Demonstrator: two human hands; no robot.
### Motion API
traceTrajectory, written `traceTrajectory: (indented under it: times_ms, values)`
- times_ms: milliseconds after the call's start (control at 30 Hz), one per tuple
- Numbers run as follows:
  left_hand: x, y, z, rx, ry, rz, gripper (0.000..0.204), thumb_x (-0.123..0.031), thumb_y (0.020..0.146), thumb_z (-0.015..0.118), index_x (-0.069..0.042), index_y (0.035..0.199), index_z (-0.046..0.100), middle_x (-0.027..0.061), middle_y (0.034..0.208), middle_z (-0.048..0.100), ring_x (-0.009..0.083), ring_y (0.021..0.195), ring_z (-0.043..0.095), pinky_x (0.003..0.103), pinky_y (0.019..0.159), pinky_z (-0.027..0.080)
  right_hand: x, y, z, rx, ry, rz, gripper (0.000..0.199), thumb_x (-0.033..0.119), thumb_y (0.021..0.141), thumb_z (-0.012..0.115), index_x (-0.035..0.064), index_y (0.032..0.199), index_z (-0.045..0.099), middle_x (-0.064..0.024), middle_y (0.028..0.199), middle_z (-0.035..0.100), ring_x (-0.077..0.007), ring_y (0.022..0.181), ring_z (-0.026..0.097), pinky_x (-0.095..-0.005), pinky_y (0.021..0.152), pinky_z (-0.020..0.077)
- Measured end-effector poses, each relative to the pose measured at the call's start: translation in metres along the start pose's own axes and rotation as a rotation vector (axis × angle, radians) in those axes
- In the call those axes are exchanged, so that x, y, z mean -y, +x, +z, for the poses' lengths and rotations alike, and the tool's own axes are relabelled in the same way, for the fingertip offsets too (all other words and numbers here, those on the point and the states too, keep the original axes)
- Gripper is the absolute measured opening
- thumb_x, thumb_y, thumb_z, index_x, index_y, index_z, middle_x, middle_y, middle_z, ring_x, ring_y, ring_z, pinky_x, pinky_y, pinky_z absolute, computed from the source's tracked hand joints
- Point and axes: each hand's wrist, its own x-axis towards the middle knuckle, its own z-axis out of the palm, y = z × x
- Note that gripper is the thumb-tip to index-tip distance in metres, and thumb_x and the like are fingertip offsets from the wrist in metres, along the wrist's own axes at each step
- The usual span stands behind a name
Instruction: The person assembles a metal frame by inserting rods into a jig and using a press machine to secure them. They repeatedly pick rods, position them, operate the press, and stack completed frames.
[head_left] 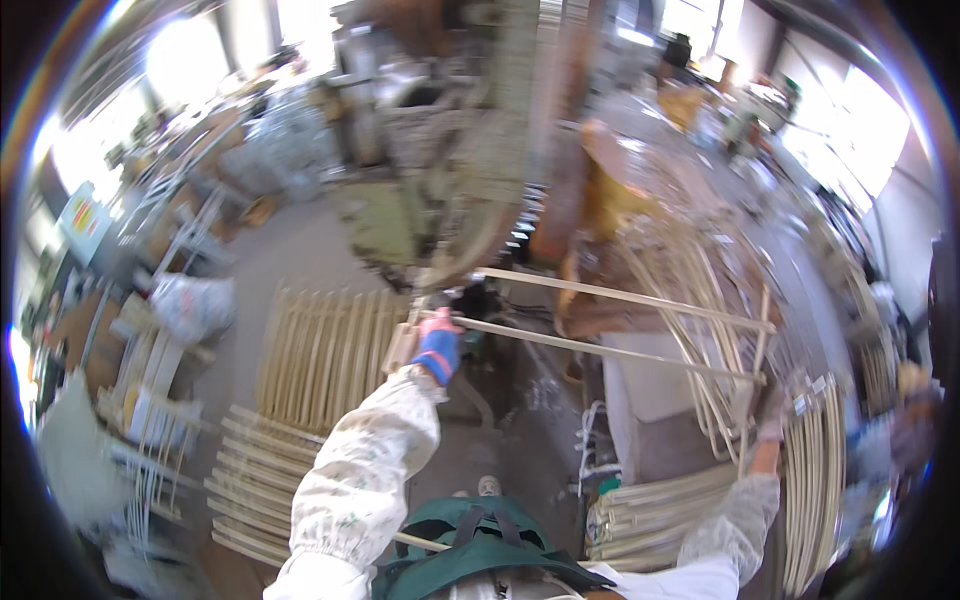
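Note:
A light wooden frame (620,347), made of two long rails joined by an upright strip at the right, stretches across in front of me. Its left ends reach a machine (470,190) with a greenish, worn body. My left hand (437,345), in a pink and blue glove, is closed at the left end of the lower rail, close against the machine. At the frame's right end, my right hand (770,422) is closed by the upright strip; motion blur hides its fingers in part.
Stacked wooden strips lie at the left (325,355), at lower left (250,485), at lower right (660,515) and at far right (812,480). More loose wooden pieces (700,330) lean beyond the frame. A white bag (193,308) sits on the left.

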Motion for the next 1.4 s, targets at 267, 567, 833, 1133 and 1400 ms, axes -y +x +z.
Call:
traceTrajectory:
  times_ms: [267,567,833,1133,1400]
  values:
    - [-0.008,0.016,-0.013,0.026,-0.106,-0.263,0.031,-0.042,0.090,0.042,-0.016,0.075,0.047,-0.0001,0.053,0.043,0.0151,0.037,0.038,0.028,0.034,0.029,0.057,-0.036,0.021,-0.001,-0.545,0.077,0.038,0.016,0.088,0.045,-0.0042,0.120,0.042,-0.0277,0.115,0.050,-0.0396,0.108,0.047,-0.0402,0.090,0.0371]
    - [-0.005,0.030,-0.001,0.017,0.042,-0.279,0.031,-0.040,0.090,0.039,-0.016,0.070,0.040,-0.0023,0.047,0.030,0.0114,0.033,0.026,0.026,0.031,0.018,-0.019,0.013,0.034,-0.293,-0.488,0.278,0.041,0.030,0.084,0.042,-0.0074,0.087,0.059,-0.0274,0.081,0.060,-0.0408,0.079,0.059,-0.0449,0.070,0.0454]
    - [-0.016,0.027,-0.034,-0.015,0.032,-0.258,0.028,-0.039,0.089,0.045,-0.013,0.082,0.052,0.0028,0.053,0.047,0.0161,0.036,0.039,0.029,0.031,0.029,0.031,0.049,0.064,0.197,-0.664,0.355,0.032,0.023,0.083,0.045,-0.0039,0.081,0.061,-0.0246,0.078,0.060,-0.0366,0.074,0.061,-0.0408,0.064,0.0487]
    - [-0.026,-0.009,-0.022,0.287,-0.048,-0.215,0.029,-0.036,0.089,0.046,-0.009,0.086,0.056,0.0034,0.062,0.053,0.0146,0.050,0.049,0.029,0.046,0.039,0.012,0.050,0.025,0.042,-1.104,0.102,0.033,0.026,0.078,0.045,0.0002,0.083,0.064,-0.0219,0.087,0.061,-0.0371,0.084,0.059,-0.0438,0.073,0.0455]
    - [-0.045,-0.157,-0.170,0.016,0.864,0.268,0.039,-0.004,0.080,0.057,-0.004,0.117,0.047,0.0110,0.099,0.055,0.0226,0.092,0.055,0.031,0.079,0.044,0.024,0.061,0.017,-0.236,-0.829,0.166,0.036,0.029,0.079,0.045,0.0005,0.093,0.062,-0.0252,0.088,0.061,-0.0381,0.089,0.058,-0.0411,0.075,0.0447]
